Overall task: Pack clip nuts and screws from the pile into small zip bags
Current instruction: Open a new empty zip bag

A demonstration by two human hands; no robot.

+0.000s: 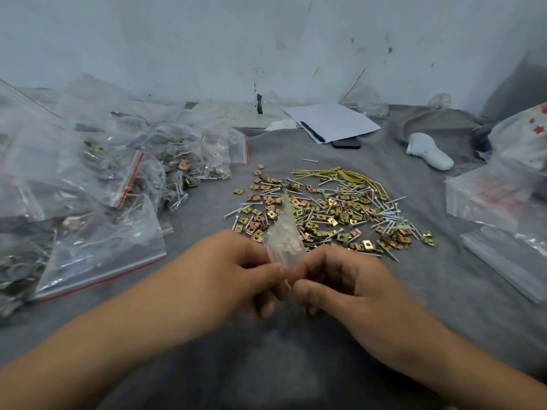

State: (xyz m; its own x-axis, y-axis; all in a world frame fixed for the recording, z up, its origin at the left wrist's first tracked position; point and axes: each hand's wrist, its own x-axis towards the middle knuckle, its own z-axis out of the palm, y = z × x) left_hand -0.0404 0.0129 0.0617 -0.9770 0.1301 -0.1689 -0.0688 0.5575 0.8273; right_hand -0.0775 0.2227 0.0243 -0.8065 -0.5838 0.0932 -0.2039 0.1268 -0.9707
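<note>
Head view: left hand [236, 270] and right hand [340, 279] both pinch small zip bag [285, 235] at its lower edge. Bag is held above the grey cloth [414, 291], just in front of clip nut and screw pile [331, 208].

Light: cool, dim, diffuse, no single source evident. Soft shadow beneath my hands [290, 276] on the grey cloth-covered tabletop [444, 291]. White glare streaks on the clear plastic bags with red zip strips [97, 184]. My forearms and fingers smeared by motion blur. Edges bowed by wide-angle distortion. Pale scuffed back wall [266, 39] soft.
</note>
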